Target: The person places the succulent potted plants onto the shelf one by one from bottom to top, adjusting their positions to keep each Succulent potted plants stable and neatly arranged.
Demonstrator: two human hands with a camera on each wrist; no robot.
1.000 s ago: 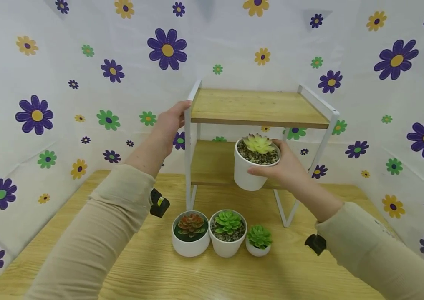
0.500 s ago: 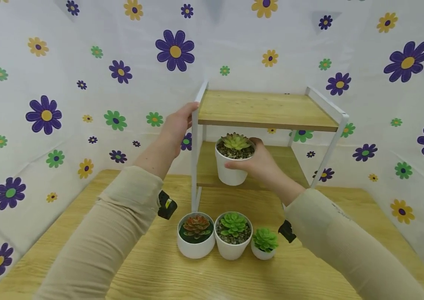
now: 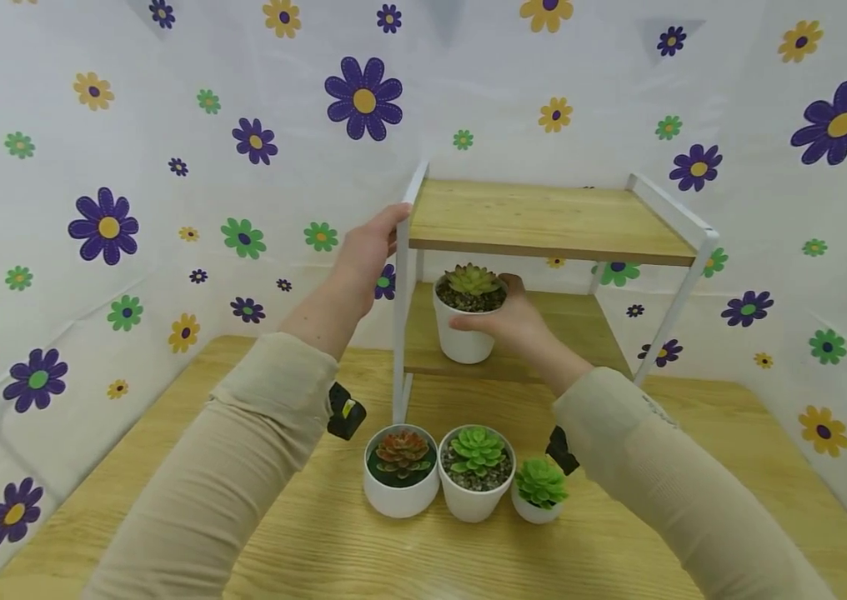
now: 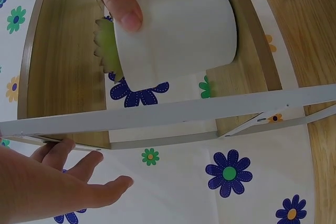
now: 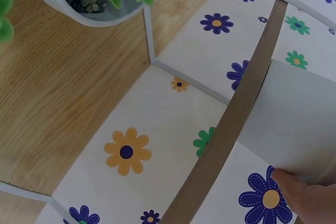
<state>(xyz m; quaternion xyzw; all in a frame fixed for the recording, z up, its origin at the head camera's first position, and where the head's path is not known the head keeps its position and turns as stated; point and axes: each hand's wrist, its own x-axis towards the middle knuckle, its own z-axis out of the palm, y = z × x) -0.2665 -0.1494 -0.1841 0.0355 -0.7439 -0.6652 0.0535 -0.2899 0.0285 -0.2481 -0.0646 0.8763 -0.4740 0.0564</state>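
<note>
My right hand [image 3: 521,321] grips a white pot [image 3: 466,335] holding a yellow-green succulent [image 3: 472,280]. The thumb lies across the pot's front; the other fingers are mostly hidden behind it. In the left wrist view the white pot [image 4: 178,38] is just above or touching the middle shelf; I cannot tell which. My left hand [image 3: 365,254] touches the upper left side of the two-tier shelf rack [image 3: 551,218]. Its fingers [image 4: 86,166] look loosely spread beside the white metal frame [image 4: 173,109] in the left wrist view.
In front of the rack stand a potted reddish succulent [image 3: 403,492], a potted green succulent [image 3: 472,498] and a smaller potted green plant [image 3: 539,492], side by side on the wooden table [image 3: 303,542]. A flower-print sheet [image 3: 281,100] hangs behind and at both sides.
My right hand has carried the pot left and slightly down, in at the middle shelf's left part. My left hand keeps its place on the rack. The head view has shifted a little.
</note>
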